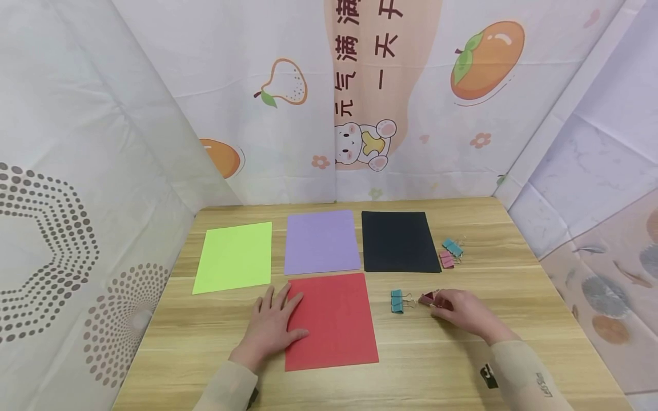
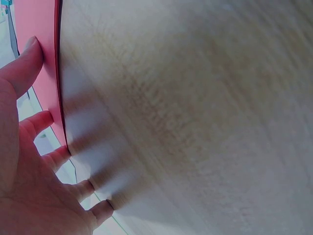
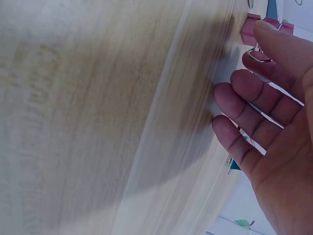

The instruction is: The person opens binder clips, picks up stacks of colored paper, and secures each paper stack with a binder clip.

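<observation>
Wood-grain table (image 1: 421, 365); fruit-printed white cloth (image 1: 313, 125) behind; dotted cloth (image 1: 87, 194) left; leaf-printed cloth (image 1: 606, 245) right.

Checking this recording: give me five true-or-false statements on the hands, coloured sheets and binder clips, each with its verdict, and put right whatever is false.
1. The left hand touches the red sheet. True.
2. A teal binder clip lies between the red sheet and the right hand. True.
3. The right hand holds a black binder clip. False: it holds a pink binder clip.
4. The purple sheet lies between the yellow-green sheet and the black sheet. True.
5. The red sheet lies farther from the person than the purple sheet. False: the red sheet is nearer.
</observation>
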Demonstrator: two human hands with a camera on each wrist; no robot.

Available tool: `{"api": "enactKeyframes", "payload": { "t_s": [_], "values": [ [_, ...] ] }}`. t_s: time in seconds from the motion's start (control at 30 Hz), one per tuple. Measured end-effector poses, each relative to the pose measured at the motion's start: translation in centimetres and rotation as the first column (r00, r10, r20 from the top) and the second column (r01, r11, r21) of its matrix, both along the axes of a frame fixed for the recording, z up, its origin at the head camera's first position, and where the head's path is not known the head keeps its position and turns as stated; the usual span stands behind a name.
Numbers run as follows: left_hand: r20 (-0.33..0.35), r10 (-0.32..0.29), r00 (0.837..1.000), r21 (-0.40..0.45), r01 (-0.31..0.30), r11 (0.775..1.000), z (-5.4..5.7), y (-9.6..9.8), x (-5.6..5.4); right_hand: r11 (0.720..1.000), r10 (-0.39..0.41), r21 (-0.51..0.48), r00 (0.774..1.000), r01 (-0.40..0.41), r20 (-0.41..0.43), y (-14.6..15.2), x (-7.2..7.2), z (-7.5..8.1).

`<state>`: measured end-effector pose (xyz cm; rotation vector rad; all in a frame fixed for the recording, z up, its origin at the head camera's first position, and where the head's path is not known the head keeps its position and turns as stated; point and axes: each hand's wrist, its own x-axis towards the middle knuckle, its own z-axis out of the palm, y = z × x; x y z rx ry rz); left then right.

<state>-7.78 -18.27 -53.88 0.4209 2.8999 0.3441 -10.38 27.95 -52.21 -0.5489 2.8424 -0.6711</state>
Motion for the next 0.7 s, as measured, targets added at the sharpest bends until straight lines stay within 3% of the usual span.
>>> {"api": "enactKeyframes", "payload": {
  "t_s": [0.7],
  "values": [
    [0.001, -0.003, 1.000, 0.005, 0.003, 1.000, 0.17, -0.07, 0.09, 0.999, -0.012, -0.040, 0.999, 0.013, 0.044, 0.86, 0.36, 0.19]
  ]
}}
